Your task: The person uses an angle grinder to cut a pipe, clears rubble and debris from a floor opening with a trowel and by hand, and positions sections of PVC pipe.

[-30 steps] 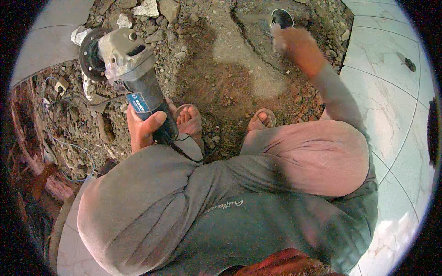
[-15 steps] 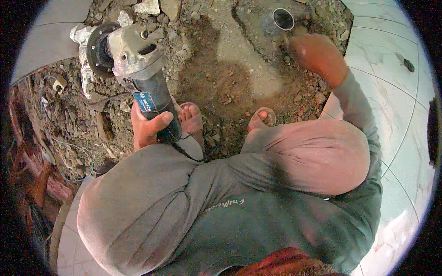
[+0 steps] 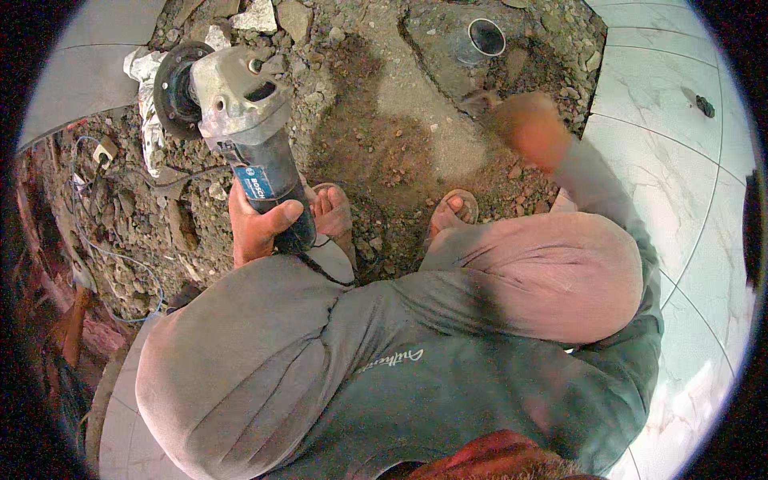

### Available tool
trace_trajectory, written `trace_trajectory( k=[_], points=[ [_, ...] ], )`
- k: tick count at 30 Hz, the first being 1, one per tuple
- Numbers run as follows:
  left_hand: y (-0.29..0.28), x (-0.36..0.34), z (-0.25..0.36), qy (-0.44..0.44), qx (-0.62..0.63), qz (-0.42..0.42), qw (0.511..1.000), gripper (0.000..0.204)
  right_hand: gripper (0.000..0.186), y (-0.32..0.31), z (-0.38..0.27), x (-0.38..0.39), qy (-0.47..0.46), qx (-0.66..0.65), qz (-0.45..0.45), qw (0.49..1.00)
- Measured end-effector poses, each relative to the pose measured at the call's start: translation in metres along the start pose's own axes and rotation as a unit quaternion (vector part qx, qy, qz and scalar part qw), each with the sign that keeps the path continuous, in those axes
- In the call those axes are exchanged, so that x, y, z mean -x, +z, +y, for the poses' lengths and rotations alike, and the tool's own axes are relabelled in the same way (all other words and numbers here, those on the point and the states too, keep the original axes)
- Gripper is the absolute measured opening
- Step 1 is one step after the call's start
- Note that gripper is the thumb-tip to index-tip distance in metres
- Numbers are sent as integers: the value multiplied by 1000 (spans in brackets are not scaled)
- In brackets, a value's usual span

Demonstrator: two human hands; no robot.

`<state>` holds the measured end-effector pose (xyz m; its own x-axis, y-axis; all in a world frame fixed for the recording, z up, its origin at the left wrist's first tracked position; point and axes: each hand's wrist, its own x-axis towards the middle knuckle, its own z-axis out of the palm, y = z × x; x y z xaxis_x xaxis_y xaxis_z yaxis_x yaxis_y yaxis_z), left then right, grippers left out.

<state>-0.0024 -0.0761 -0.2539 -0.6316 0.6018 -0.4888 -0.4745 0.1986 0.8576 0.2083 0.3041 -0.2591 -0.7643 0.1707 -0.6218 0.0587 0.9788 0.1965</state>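
My left hand (image 3: 260, 226) is wrapped round the dark body of an angle grinder (image 3: 270, 156), held upright above my left thigh. The grinder's grey metal head is at the top, and its round disc (image 3: 178, 90) faces left. From its lower end a black cord (image 3: 324, 272) runs past my leg. On the other side, my right hand (image 3: 532, 132) is low over the dirt (image 3: 436, 148), smeared by motion, so its fingers cannot be made out. Just beyond it, a round open pipe end (image 3: 486, 38) with a pale rim stands in the ground.
White tiles (image 3: 664, 160) border the dug-up patch on the right, with a small dark lump (image 3: 705, 106) on them. Stones (image 3: 258, 16) and crumpled silvery material (image 3: 142, 68) lie at the far left. A pale plug (image 3: 104, 150) and a thin blue cable (image 3: 120, 260) rest on rubble.
My right hand has moved a little nearer and is now more blurred, away from the pipe. The grinder and my left hand stay almost where they were.
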Motion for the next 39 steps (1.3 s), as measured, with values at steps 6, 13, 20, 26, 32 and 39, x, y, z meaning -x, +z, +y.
trace_trajectory(
  k=[6,13,20,26,32,39],
  points=[
    [0,-2,4,5,22,-14,1000,71,20,-64,33,9,28,-79,159,984],
    [2,-6,5,-14,-7,-12,1000,73,22,8,60,-114,-35,-32,430,902],
    [-3,0,7,-43,-17,2,999,72,30,-44,138,-105,-61,-68,177,980],
    [-3,-4,0,-59,-12,27,998,68,24,-175,114,-53,158,-85,-47,983],
    [12,-16,13,-23,-55,21,998,64,29,-86,174,-51,-43,-358,139,922],
    [0,-2,4,-42,-10,-19,999,69,39,-128,172,-52,120,-122,75,982]
  ],
)
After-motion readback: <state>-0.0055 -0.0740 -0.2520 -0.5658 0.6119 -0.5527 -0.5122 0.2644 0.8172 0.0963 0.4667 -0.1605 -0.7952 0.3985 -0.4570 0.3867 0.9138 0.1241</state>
